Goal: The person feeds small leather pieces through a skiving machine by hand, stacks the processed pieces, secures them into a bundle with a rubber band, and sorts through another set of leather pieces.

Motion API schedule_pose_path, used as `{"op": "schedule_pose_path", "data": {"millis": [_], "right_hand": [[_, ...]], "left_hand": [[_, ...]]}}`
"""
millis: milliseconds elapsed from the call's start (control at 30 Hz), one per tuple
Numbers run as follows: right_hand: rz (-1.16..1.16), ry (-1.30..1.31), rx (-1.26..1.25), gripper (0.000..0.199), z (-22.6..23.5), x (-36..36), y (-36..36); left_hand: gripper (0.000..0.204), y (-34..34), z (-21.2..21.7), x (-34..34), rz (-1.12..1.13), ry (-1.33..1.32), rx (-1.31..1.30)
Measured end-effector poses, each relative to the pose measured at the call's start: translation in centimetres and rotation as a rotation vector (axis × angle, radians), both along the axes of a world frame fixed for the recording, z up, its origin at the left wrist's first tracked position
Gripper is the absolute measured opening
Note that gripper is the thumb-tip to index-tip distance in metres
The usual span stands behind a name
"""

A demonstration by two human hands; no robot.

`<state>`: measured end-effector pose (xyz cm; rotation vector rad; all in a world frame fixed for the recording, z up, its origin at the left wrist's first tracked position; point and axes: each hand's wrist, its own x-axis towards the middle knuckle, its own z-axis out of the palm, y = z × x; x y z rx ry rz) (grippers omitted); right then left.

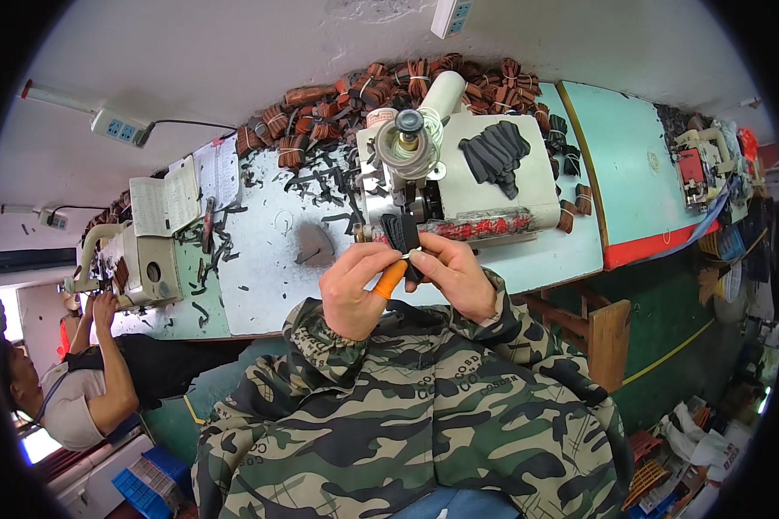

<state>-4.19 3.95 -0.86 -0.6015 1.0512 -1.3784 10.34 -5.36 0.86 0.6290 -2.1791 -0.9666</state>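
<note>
A bundle of dark leather-like strips (400, 232) is held upright between my hands, just in front of the cream bench machine (502, 203). My left hand (355, 281) pinches it from the left; an orange finger cover (390, 279) sits on one finger. My right hand (459, 277) closes on its other side, thumb against a thin white band (414, 253) around the strips. Whether the band is knotted is hidden by my fingertips. On top of the machine lies a fan of loose dark strips (495, 156).
Tied brown and black bundles (320, 112) heap along the wall behind the machine. Dark scraps (325, 186) litter the white tabletop (264, 285). Open papers (164, 203) lie at left, near a co-worker (86, 389) at another machine. A wooden stool (608, 346) stands at right under the table edge.
</note>
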Motion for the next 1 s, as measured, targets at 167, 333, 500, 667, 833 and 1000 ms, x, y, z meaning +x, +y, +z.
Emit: {"op": "schedule_pose_path", "data": {"millis": [167,333,500,667,833,1000], "right_hand": [[0.0,0.01,-0.009,0.029,0.7,0.1,0.0],[0.124,0.202,0.058,0.025,1.9,-0.2,0.0],[-0.203,0.868,0.0,0.029,3.7,0.1,-0.5],[-0.405,0.842,-0.166,0.031,3.3,0.0,-1.2],[-0.49,0.917,-0.183,0.032,3.7,0.1,-1.3],[-0.493,1.042,-0.24,0.034,3.2,0.0,-1.3]], "left_hand": [[0.024,-0.2,-0.1,-0.3,0.026,0.06,0.297],[0.018,-1.3,-1.3,-0.1,-0.255,0.196,1.197],[0.025,-1.6,-1.1,0.3,-0.096,0.195,1.169],[0.032,-1.5,0.3,-0.3,-0.129,0.315,1.194],[0.037,-1.5,0.4,-0.5,-0.078,0.321,1.174],[0.038,-1.4,0.1,-0.3,-0.091,0.373,1.169]]}}
